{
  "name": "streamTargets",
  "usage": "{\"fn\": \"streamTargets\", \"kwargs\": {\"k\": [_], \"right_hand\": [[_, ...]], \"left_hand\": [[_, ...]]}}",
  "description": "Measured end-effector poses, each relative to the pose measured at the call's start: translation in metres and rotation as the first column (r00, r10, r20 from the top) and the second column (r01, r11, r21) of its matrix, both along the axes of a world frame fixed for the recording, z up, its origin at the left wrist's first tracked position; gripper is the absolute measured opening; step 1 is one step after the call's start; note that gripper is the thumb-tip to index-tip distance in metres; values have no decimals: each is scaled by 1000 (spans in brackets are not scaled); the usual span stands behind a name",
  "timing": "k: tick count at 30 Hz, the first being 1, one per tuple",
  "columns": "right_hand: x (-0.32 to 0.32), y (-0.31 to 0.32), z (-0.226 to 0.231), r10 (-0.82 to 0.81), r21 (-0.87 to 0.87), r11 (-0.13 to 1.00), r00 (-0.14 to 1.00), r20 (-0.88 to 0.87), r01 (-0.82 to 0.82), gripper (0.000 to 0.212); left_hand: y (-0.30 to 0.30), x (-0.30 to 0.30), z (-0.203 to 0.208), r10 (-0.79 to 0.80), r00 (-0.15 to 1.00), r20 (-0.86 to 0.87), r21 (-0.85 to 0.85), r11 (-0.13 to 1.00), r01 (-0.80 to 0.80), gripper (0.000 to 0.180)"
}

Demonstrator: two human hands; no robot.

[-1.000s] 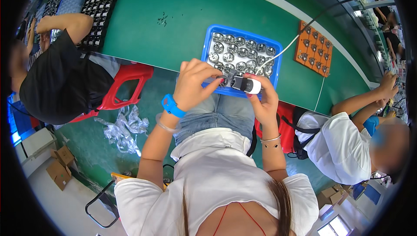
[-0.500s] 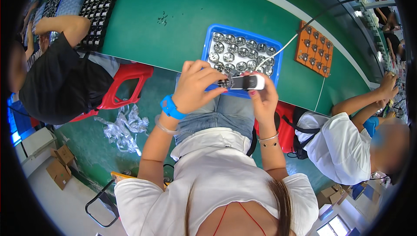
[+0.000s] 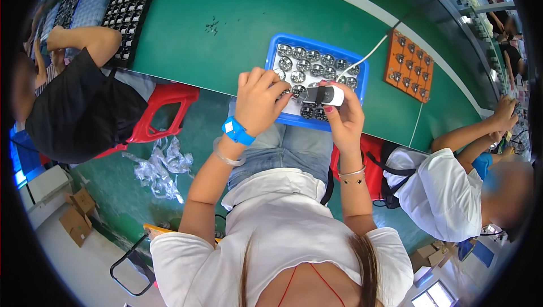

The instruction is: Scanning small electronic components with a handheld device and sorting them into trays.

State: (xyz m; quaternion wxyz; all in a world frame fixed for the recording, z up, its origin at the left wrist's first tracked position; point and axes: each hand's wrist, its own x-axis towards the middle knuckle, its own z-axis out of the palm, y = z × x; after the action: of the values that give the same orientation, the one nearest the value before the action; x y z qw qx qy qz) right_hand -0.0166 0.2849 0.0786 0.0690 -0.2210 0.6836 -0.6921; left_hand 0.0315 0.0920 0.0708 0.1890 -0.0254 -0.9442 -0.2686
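Note:
A blue tray (image 3: 317, 40) in front of me holds rows of small round black-and-silver parts (image 3: 314, 55) on a white base. Over its near half, my right hand (image 3: 346, 116) grips a white-and-black handheld device (image 3: 332, 95) that has a white cord. The device's narrower grey end points left, close to a round part (image 3: 298, 92). My left hand (image 3: 259, 102) hovers at the tray's near left edge, its thumb and fingers drawn together beside that end. Whatever lies between those fingertips is mostly hidden.
An orange board (image 3: 408, 66) with metal parts lies right of the tray. Tiny dark pieces (image 3: 212, 26) are scattered on the green table (image 3: 186, 47). A black rack (image 3: 129, 18) stands far left. Co-workers sit on both sides. The cord crosses the table's right side.
Both hands and the device have shifted slightly away from me, farther over the tray. Round parts along the tray's near edge now show below the device.

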Motion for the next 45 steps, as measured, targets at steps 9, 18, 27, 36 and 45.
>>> {"fn": "streamTargets", "kwargs": {"k": [9,18,27,36,45], "right_hand": [[-10,-9,3,157,262,957,982,-109,-124,36],[-7,-7,-1,-44,-99,994,997,70,51,36],[-14,-11,-2,44,-14,999,999,-20,-45,38],[-17,-17,-2,164,220,966,981,-102,-139,36],[-28,-14,-2,-71,-88,993,997,27,73,37]], "left_hand": [[-9,4,21,-103,993,-52,182,977,111,13],[-21,2,16,-159,987,-29,-23,987,159,14],[-42,-21,3,-125,992,-27,-26,992,124,12],[-26,-15,21,-187,979,-84,126,972,197,11],[-34,-29,13,-148,988,-41,16,989,148,11]]}}
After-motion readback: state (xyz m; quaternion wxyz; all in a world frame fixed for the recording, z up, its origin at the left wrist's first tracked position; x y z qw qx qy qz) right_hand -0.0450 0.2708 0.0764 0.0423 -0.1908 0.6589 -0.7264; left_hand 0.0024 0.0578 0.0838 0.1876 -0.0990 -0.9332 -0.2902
